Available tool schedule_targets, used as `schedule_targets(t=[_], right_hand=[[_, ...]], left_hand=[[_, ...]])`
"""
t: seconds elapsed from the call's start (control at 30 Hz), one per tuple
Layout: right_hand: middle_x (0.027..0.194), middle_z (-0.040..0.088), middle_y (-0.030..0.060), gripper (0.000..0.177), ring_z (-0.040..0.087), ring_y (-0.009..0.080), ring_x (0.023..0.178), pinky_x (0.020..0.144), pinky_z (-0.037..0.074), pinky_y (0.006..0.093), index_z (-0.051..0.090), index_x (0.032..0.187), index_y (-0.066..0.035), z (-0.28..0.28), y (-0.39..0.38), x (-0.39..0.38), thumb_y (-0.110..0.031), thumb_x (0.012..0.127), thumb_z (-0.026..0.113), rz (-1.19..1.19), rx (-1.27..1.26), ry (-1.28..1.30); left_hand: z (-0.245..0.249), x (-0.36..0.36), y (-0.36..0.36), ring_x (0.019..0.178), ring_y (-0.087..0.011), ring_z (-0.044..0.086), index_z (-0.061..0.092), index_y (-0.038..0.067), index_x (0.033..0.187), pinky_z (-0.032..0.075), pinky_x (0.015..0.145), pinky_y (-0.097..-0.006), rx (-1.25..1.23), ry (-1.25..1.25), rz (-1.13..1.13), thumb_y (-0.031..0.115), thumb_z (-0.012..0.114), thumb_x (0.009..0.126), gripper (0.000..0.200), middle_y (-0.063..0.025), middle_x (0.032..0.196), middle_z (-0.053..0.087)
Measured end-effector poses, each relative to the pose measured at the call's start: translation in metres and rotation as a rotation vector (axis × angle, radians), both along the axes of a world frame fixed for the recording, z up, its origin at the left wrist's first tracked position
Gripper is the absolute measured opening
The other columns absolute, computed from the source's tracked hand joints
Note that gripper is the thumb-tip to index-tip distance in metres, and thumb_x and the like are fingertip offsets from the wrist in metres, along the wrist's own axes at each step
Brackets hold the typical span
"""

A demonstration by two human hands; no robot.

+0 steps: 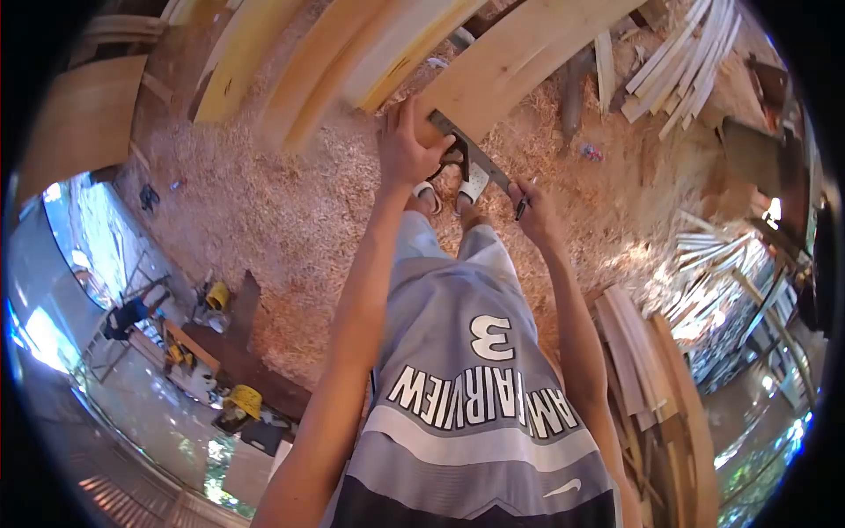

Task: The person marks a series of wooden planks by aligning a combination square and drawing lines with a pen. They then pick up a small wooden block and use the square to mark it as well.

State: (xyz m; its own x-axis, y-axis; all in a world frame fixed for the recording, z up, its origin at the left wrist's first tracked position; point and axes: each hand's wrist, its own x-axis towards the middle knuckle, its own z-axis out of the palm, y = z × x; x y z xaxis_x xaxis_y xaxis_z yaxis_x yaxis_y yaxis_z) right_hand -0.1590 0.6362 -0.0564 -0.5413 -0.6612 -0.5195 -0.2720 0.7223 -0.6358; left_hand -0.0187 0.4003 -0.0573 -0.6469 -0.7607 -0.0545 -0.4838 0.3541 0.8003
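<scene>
A wide wooden plank [519,62] reaches toward me from the top of the view. At its near end lies a dark metal square [482,158], its long blade slanting down to the right and a black part hanging below. My left hand [409,150] is closed at the plank's corner, with the thumb pressed on the square. My right hand [539,216] pinches the blade's far end, which sticks out past the plank. A short dark pen-like marker [521,208] is also held in those fingers.
Several more planks [334,62] lie left of this one. Wood shavings [290,264] cover the ground around my feet. Thin strips [687,70] are piled at upper right, and stacked boards [642,361] stand at lower right. A yellow tool [242,402] sits at lower left.
</scene>
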Motion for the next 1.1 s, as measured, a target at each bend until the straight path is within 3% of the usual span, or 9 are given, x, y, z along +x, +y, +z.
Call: schedule_targets(t=[0.17, 0.2, 0.3, 0.53, 0.7, 0.8, 0.93, 1.03, 1.1], right_hand=[[0.068, 0.056, 0.0228, 0.035, 0.054, 0.032, 0.061, 0.061, 0.043, 0.0439, 0.063, 0.088, -0.001, 0.003, -0.002, -0.004, -0.031, 0.104, 0.055, 0.045, -0.034, -0.04], [0.06, 0.05, 0.0032, 0.044, 0.049, 0.0148, 0.058, 0.057, 0.04, 0.0346, 0.056, 0.078, -0.004, -0.01, 0.006, -0.003, -0.037, 0.107, 0.052, 0.039, -0.07, -0.046], [0.061, 0.053, 0.0094, 0.041, 0.052, 0.0194, 0.06, 0.058, 0.042, 0.0381, 0.06, 0.081, -0.002, -0.009, 0.004, -0.004, -0.034, 0.106, 0.053, 0.066, -0.123, -0.152], [0.062, 0.053, -0.0004, 0.043, 0.052, 0.0106, 0.055, 0.052, 0.043, 0.0287, 0.057, 0.081, -0.006, -0.021, -0.003, -0.03, -0.038, 0.109, 0.05, 0.158, -0.153, -0.505], [0.069, 0.065, 0.0052, 0.036, 0.066, 0.0143, 0.06, 0.058, 0.055, 0.0299, 0.065, 0.095, -0.002, -0.028, -0.015, -0.069, -0.033, 0.108, 0.051, 0.432, -0.109, -0.673], [0.077, 0.072, 0.009, 0.037, 0.07, 0.0169, 0.068, 0.063, 0.057, 0.0325, 0.061, 0.095, -0.003, -0.017, -0.024, -0.075, -0.034, 0.111, 0.047, 0.482, 0.003, -0.746], [0.085, 0.074, 0.0094, 0.035, 0.074, 0.0208, 0.074, 0.064, 0.059, 0.0362, 0.06, 0.103, -0.004, -0.023, -0.033, -0.079, -0.036, 0.11, 0.048, 0.478, 0.197, -0.742], [0.097, 0.073, 0.0117, 0.031, 0.073, 0.0216, 0.083, 0.071, 0.06, 0.0357, 0.061, 0.107, -0.003, -0.009, -0.048, -0.09, -0.032, 0.109, 0.051, 0.597, 0.251, -0.819], [0.108, 0.071, 0.013, 0.03, 0.069, 0.0232, 0.098, 0.083, 0.057, 0.0357, 0.061, 0.118, -0.001, -0.078, -0.039, -0.124, -0.028, 0.107, 0.055, 1.021, -0.053, -0.419]], left_hand=[[0.009, 0.019, 0.049, 0.129, -0.0386, 0.046, 0.046, 0.001, 0.14, 0.04, 0.106, -0.0482, -0.242, -0.032, 0.489, 0.027, 0.086, 0.077, 0.079, -0.02, 0.133, 0.054], [0.0, 0.026, 0.072, 0.12, -0.0341, 0.051, 0.049, 0.002, 0.135, 0.042, 0.102, -0.0454, -0.078, 0.006, 0.649, 0.026, 0.085, 0.08, 0.069, -0.0161, 0.125, 0.058], [-0.012, 0.034, 0.128, 0.106, -0.025, 0.066, 0.061, 0.0, 0.114, 0.052, 0.09, -0.0373, 0.743, 0.343, 0.765, 0.025, 0.073, 0.095, 0.033, -0.0127, 0.111, 0.068], [0.025, -0.036, 0.12, 0.099, -0.02, 0.07, 0.062, 0.0, 0.12, 0.054, 0.086, -0.0329, 1.381, 0.797, 1.133, 0.02, 0.06, 0.103, 0.026, -0.0077, 0.113, 0.072], [0.039, -0.078, 0.117, 0.108, -0.0225, 0.066, 0.055, 0.004, 0.116, 0.051, 0.086, -0.0336, 1.13, 1.03, 1.345, 0.019, 0.068, 0.099, 0.026, -0.008, 0.116, 0.067], [0.006, -0.085, 0.138, 0.076, -0.0145, 0.057, 0.055, 0.002, 0.107, 0.048, 0.072, -0.0323, 0.256, 0.321, 1.621, 0.028, 0.084, 0.086, 0.044, -0.0057, 0.094, 0.06], [-0.106, -0.075, 0.164, 0.063, -0.0124, 0.056, 0.062, 0.0, 0.096, 0.044, 0.055, -0.0301, 0.694, 0.749, 1.475, 0.028, 0.084, 0.086, 0.037, -0.0024, 0.077, 0.064], [0.016, -0.087, 0.128, 0.09, -0.0141, 0.065, 0.062, -0.001, 0.115, 0.054, 0.075, -0.0329, 0.864, 0.728, 1.412, 0.025, 0.08, 0.088, 0.041, -0.0088, 0.102, 0.07], [-0.011, -0.102, 0.126, 0.072, -0.022, 0.068, 0.063, 0.001, 0.112, 0.056, 0.065, -0.0352, 0.898, 0.691, 1.478, 0.038, 0.089, 0.076, 0.058, -0.0155, 0.101, 0.071]])
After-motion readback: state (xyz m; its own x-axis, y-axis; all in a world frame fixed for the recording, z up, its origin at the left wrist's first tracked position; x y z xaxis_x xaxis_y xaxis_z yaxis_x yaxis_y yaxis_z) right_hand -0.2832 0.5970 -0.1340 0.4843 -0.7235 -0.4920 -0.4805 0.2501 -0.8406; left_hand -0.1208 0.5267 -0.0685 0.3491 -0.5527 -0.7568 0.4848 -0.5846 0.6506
